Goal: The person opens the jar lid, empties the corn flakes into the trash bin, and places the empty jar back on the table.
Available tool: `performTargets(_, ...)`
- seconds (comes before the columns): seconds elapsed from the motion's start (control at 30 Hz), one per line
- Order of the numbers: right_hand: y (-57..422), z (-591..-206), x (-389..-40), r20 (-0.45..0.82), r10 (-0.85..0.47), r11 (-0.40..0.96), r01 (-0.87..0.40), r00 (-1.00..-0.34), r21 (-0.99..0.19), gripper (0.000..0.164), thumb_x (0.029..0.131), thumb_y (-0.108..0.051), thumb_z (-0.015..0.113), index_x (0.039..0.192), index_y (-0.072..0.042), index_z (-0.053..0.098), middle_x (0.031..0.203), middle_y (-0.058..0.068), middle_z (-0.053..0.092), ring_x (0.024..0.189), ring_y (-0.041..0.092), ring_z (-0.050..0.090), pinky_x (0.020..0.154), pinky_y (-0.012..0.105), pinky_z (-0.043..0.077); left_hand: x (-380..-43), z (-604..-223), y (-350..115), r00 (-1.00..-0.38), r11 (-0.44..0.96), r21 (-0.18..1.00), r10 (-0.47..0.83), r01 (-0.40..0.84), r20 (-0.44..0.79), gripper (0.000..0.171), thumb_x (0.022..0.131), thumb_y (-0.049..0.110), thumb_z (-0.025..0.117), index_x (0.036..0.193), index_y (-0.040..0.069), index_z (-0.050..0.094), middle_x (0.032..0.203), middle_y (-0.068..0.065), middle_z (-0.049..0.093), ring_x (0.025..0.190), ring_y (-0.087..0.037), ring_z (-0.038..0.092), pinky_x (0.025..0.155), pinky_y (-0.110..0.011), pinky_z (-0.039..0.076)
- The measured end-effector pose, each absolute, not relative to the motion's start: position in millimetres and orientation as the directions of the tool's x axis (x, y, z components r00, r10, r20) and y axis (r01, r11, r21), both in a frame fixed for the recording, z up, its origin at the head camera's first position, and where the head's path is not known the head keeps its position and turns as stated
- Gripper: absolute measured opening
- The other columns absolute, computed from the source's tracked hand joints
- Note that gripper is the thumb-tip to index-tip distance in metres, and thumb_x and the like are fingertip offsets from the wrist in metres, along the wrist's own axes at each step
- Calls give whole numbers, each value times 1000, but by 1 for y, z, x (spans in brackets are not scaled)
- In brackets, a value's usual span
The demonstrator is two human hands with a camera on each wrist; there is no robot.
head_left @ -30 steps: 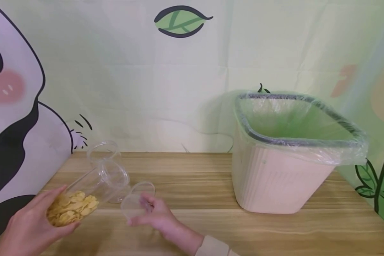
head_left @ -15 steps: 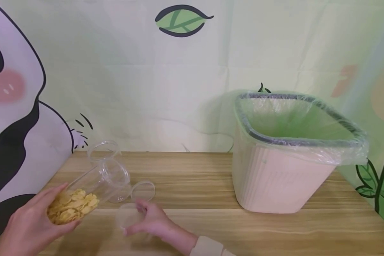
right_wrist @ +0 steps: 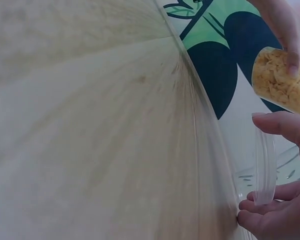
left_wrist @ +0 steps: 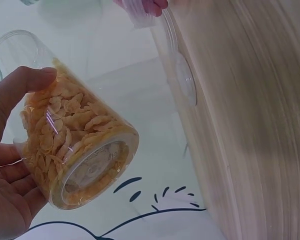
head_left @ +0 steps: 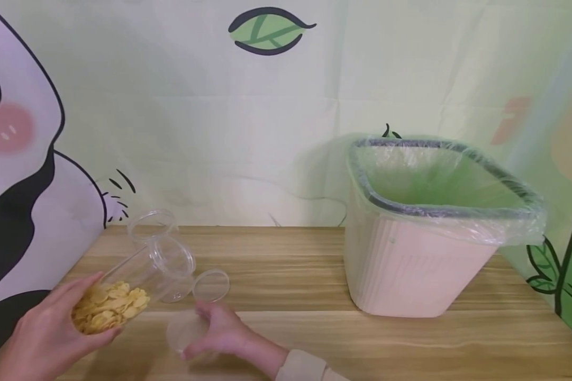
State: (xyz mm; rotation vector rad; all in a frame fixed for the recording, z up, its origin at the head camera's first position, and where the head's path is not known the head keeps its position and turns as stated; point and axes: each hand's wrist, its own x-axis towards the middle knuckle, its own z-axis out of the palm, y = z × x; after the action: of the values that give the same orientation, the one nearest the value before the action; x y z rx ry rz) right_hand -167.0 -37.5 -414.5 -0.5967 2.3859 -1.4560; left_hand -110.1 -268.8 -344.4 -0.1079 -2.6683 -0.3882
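My left hand (head_left: 52,330) grips a clear jar (head_left: 114,307) partly filled with yellow corn flakes. The jar is tilted, its uncovered mouth pointing up and to the right; the left wrist view shows its base and the flakes (left_wrist: 75,125) through the wall. A clear round lid (right_wrist: 265,167) is held by its edge between thumb and fingers of my right hand (head_left: 226,330), low over the table. Behind the tilted jar stands a second clear jar (head_left: 136,237), partly hidden by it. Another clear round lid (head_left: 211,286) lies on the table beyond my right hand.
A pale pink bin (head_left: 424,270) with a clear liner folded over its dark rim stands at the right of the wooden table (head_left: 286,275). Behind the table hangs a printed cloth (head_left: 276,132) with a panda and leaves.
My right hand has moved a little left and toward me with the lid, away from the lid lying on the table. The left hand and the tilted jar have hardly moved.
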Motion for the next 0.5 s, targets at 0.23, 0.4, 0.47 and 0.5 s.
performTargets(0.23, -39, -415, -168, -5, -524, 499, -302, -852, -812, 83, 52, -15, 87, 126, -3, 51, 116, 3, 60, 101, 8, 55, 86, 18, 44, -111, -342, -266, -913, 960, 257, -1, 113, 407, 97, 44, 34, 88, 123, -3, 47, 114, -25, 50, 87, -40, 51, 63, -52, 42)
performTargets(0.4, -42, -417, -169, 32, -550, 547, -389, -834, -741, 84, 51, -20, 88, 125, -6, 52, 116, 0, 60, 101, 6, 54, 87, 17, 43, -112, -342, -265, -913, 958, 260, 4, 121, 409, 97, 43, 34, 88, 123, -4, 48, 113, -26, 50, 86, -39, 51, 63, -52, 43)
performTargets(0.47, -43, -416, -169, 35, -552, 572, -409, -833, -712, 85, 50, -22, 88, 126, -7, 52, 117, -1, 59, 102, 5, 54, 87, 17, 43, -112, -341, -264, -910, 957, 259, 11, 130, 414, 97, 43, 34, 88, 122, -4, 48, 112, -25, 50, 86, -38, 51, 62, -51, 43)
performTargets(0.5, -44, -416, -169, 36, -553, 583, -417, -833, -697, 85, 50, -23, 88, 126, -7, 52, 117, -2, 59, 102, 5, 54, 87, 17, 43, -112, -341, -264, -910, 957, 259, 12, 130, 414, 97, 43, 34, 88, 123, -4, 48, 112, -25, 50, 86, -38, 51, 62, -51, 43)
